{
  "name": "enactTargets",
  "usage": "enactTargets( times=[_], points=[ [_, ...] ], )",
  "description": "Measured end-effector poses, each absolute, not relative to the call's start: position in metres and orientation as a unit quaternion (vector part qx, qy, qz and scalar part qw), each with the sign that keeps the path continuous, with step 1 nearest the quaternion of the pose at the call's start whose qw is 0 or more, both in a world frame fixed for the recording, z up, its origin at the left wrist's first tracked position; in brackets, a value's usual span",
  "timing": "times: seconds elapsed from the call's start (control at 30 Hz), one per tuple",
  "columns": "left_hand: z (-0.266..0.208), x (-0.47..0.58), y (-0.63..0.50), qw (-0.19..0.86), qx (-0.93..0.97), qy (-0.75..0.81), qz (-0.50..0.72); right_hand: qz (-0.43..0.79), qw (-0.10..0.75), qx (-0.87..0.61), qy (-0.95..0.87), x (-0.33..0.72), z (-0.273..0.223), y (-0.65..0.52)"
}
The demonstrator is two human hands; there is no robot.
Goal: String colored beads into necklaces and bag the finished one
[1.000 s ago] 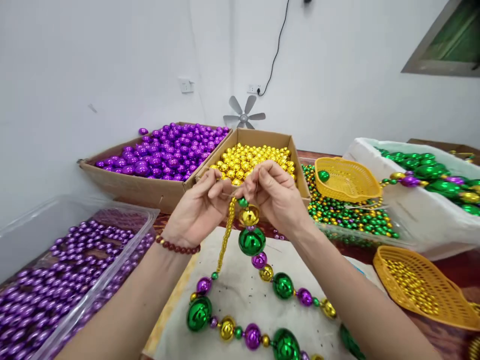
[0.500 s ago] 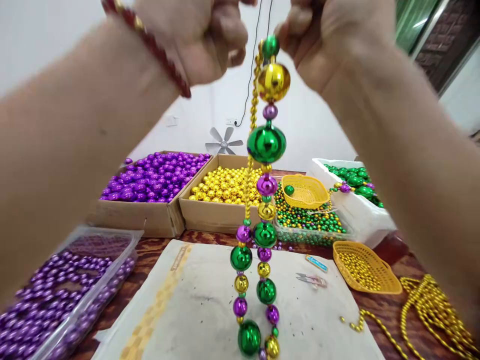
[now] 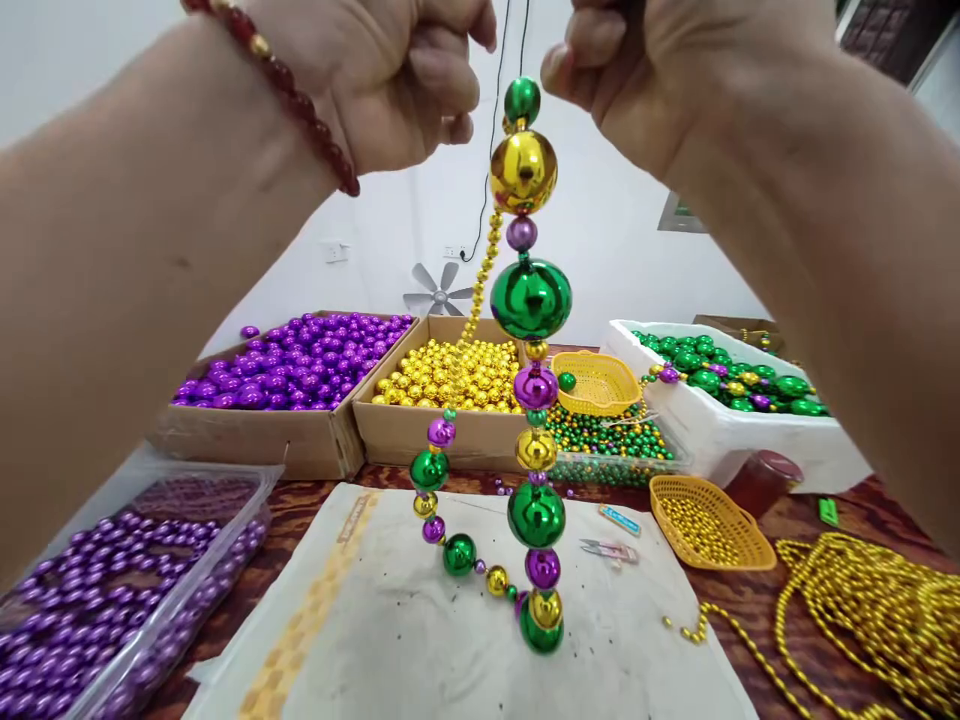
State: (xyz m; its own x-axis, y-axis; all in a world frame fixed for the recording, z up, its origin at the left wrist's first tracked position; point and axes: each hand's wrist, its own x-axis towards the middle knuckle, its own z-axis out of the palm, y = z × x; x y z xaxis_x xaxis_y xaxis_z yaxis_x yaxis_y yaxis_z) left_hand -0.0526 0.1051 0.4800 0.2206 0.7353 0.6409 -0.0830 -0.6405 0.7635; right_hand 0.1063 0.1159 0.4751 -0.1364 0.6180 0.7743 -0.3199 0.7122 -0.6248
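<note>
White wall [image 3: 397, 230] is backing a dark red table [image 3: 292, 495], where a pale mat [image 3: 420, 665] is lying. My left hand [image 3: 405, 80] and right hand [image 3: 667, 65] are standing apart at the top edge, fingers curling inward. Fingertips are partly running out of view, so I cannot tell whether either hand is pinching the strand. My bead strand [image 3: 531, 300] is hanging between and below them, its green top bead sitting just beside my right fingers.

Change noted: against a second ago, my hands are standing higher, and the strand is hanging instead of lying partly across the mat. Since half a second ago, its left run is swinging away from the right one. In my judgement, this is separating the runs and making their bead order easier to read.

Containers: one carton [image 3: 255, 440] is holding purple balls; its neighbour [image 3: 435, 430] is holding gold ones. A clear tub [image 3: 262, 495] is containing purple beads, and a clear tray [image 3: 622, 468] mixed small beads. A yellow basket [image 3: 600, 405] is carrying one green ball, a second basket [image 3: 739, 555] small gold beads. A white foam box [image 3: 757, 445] is holding large green beads with purple and gold.
</note>
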Motion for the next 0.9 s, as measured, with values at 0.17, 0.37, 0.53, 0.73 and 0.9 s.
enactTargets(
  times=[0.17,0.37,0.53,0.73,0.9],
  points=[
    [0.423,-0.057,0.093,0.417,0.647,0.259,0.583,0.375,0.581,-0.110,-0.714,0.105,0.430,0.120],
    [0.382,-0.057,0.096,0.456,0.566,0.208,0.654,0.437,0.485,-0.167,-0.739,0.104,0.389,0.127],
    [0.365,-0.050,0.095,0.379,0.588,0.179,0.692,0.412,0.410,-0.229,-0.780,0.104,0.381,0.116],
    [0.363,-0.050,0.094,0.389,0.621,0.168,0.659,0.377,0.383,-0.211,-0.817,0.100,0.373,0.115],
    [0.345,-0.090,0.127,0.537,0.534,0.126,0.641,0.350,0.382,-0.157,-0.841,0.105,0.389,0.111]
  ],
)
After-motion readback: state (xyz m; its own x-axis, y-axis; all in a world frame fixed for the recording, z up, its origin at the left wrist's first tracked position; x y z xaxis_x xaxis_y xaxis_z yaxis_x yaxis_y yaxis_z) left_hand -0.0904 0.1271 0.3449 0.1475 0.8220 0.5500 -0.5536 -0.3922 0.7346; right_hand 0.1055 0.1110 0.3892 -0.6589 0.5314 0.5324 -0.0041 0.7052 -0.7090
